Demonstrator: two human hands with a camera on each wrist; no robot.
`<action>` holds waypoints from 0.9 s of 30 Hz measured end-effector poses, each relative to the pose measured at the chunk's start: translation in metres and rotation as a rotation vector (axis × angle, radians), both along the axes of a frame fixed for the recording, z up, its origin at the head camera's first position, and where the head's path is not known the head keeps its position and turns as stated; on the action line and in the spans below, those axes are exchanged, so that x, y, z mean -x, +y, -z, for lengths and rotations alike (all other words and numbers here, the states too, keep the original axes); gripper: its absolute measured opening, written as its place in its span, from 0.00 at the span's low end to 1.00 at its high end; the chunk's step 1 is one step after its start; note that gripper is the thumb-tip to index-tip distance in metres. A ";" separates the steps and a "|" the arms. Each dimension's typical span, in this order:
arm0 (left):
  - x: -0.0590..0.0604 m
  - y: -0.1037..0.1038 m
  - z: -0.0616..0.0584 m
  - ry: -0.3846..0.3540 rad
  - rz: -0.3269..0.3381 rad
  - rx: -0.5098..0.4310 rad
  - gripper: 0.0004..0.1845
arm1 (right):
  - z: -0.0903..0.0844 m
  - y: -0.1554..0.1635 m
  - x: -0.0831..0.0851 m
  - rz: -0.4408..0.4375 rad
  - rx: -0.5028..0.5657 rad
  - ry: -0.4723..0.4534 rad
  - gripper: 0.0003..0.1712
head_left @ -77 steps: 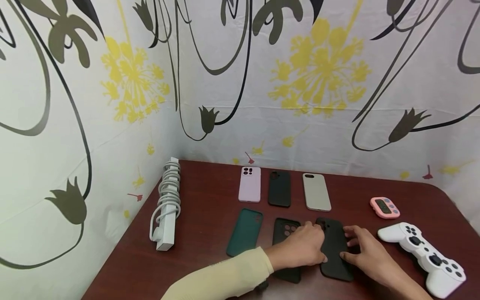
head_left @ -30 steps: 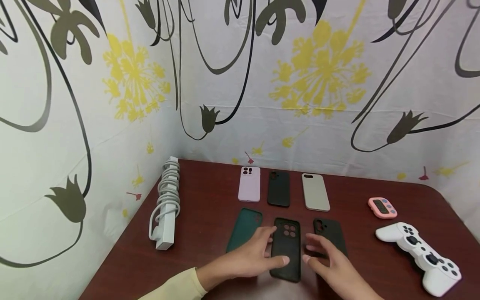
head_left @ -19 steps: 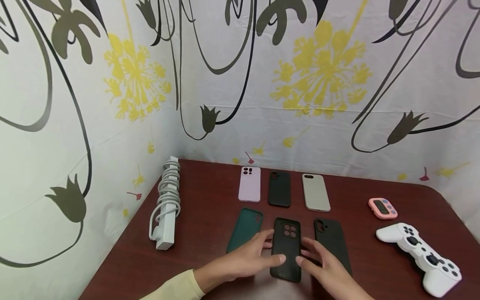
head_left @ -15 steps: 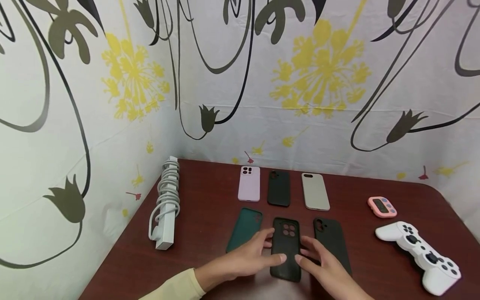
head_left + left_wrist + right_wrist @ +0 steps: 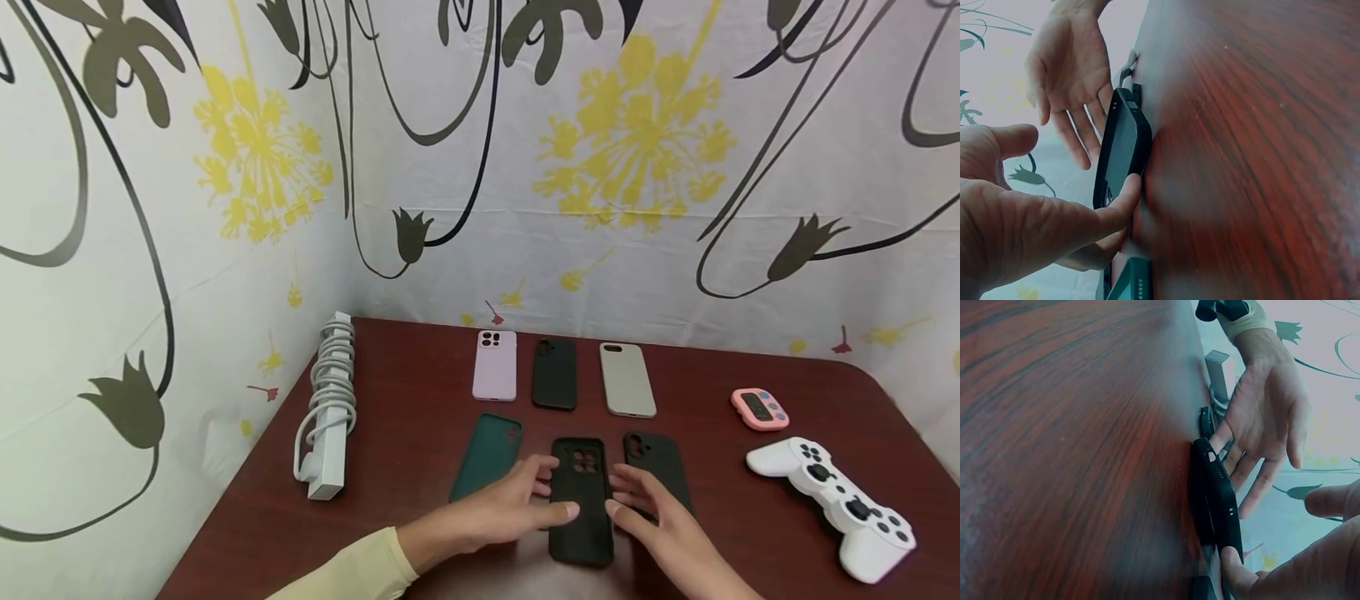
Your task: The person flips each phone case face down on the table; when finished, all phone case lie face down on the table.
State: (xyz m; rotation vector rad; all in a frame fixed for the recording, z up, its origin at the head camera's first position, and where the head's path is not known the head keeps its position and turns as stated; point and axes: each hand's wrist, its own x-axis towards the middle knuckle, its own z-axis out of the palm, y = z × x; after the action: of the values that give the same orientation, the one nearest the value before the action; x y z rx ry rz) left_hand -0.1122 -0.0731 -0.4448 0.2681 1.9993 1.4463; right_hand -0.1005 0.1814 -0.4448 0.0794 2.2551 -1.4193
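A black phone case (image 5: 579,537) with camera cutouts lies hollow side up on the table, between both hands. My left hand (image 5: 501,510) is at its left edge; in the left wrist view one fingertip touches the rim, and the thumb stands raised. On the other side, my right hand (image 5: 663,527) has a fingertip against the case's edge in the right wrist view, its thumb apart. Neither hand's fingers curl round the case. Left of it lies a green phone case (image 5: 487,454), partly behind the left hand. Another black phone case (image 5: 663,467) is partly covered by the right hand.
Farther back, a lilac phone case (image 5: 495,367), a dark phone case (image 5: 554,375) and a beige phone case (image 5: 627,381) form a row. A power strip (image 5: 327,467) wrapped in cord stands left. A pink timer (image 5: 759,409) and a white game controller (image 5: 836,504) lie right.
Both hands have left the right-hand black case for the middle one. Over the last half second that middle case has shifted slightly to the right, with the hands staying beside it.
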 end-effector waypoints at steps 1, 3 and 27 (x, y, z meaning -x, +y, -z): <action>0.000 0.001 0.000 -0.005 0.004 -0.003 0.37 | 0.000 0.001 -0.001 0.003 0.012 0.001 0.43; 0.001 0.003 -0.001 -0.014 0.011 -0.006 0.37 | 0.000 0.004 -0.002 0.012 0.046 0.006 0.42; 0.011 0.027 -0.002 -0.150 0.053 -0.178 0.38 | -0.005 0.006 -0.010 0.158 0.196 0.098 0.30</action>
State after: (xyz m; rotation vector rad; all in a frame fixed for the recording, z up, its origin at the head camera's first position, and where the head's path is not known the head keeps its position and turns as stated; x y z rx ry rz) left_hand -0.1228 -0.0466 -0.4430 0.2781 1.7359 1.5652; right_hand -0.0904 0.1874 -0.4397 0.1289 2.2152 -1.7552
